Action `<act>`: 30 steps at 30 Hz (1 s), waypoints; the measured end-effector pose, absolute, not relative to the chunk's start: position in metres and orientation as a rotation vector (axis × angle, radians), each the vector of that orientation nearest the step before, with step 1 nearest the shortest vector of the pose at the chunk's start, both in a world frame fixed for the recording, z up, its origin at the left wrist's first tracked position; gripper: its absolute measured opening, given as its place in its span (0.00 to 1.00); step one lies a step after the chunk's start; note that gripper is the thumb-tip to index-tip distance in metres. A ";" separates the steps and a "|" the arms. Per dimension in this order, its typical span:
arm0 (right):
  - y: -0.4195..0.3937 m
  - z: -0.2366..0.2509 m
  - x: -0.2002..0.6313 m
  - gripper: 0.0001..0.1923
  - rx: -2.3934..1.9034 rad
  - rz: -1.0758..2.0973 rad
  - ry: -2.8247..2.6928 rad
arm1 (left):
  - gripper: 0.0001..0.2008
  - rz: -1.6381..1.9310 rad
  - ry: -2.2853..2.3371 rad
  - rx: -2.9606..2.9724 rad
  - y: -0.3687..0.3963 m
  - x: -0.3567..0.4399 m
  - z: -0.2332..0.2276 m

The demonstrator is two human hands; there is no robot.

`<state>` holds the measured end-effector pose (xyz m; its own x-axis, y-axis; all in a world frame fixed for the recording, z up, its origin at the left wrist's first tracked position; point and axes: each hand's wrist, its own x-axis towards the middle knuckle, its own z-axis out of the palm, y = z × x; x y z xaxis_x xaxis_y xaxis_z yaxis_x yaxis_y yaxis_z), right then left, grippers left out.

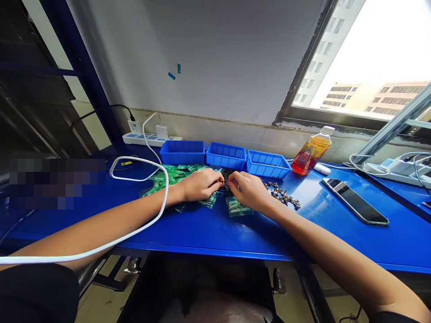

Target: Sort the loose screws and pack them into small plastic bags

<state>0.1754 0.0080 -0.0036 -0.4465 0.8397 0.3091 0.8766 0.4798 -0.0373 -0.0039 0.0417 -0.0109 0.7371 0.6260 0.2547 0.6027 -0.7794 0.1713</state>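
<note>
My left hand (201, 184) and my right hand (249, 189) are close together over the blue table, fingertips nearly meeting. Each has its fingers pinched, and whatever is between them is too small to make out. Under and behind the fingers lies a pile of small dark pieces (228, 174), partly hidden. Green plastic packets (175, 172) spread beneath and beyond my left hand. Another green packet (238, 207) lies just in front of my right hand. To the right of that hand are loose brass-coloured screw-like parts (284, 196).
Three blue bins, left (182, 152), middle (225, 155) and right (268, 164), line the wall. A drink bottle (311, 151) and a phone (355, 201) are at the right. A white cable (164, 188) loops over my left forearm from a power strip (175, 141).
</note>
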 end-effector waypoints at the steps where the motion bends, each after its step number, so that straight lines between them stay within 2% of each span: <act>1: 0.008 -0.004 0.176 0.07 -1.452 -0.189 -2.444 | 0.10 0.461 1.013 2.854 0.041 -0.004 -0.010; 9: 0.007 -0.006 0.175 0.06 -1.398 -0.167 -2.434 | 0.14 0.392 1.075 2.893 0.040 -0.002 -0.008; 30: 0.008 -0.007 0.174 0.07 -1.297 -0.258 -2.429 | 0.14 0.424 1.088 2.864 0.039 -0.002 -0.007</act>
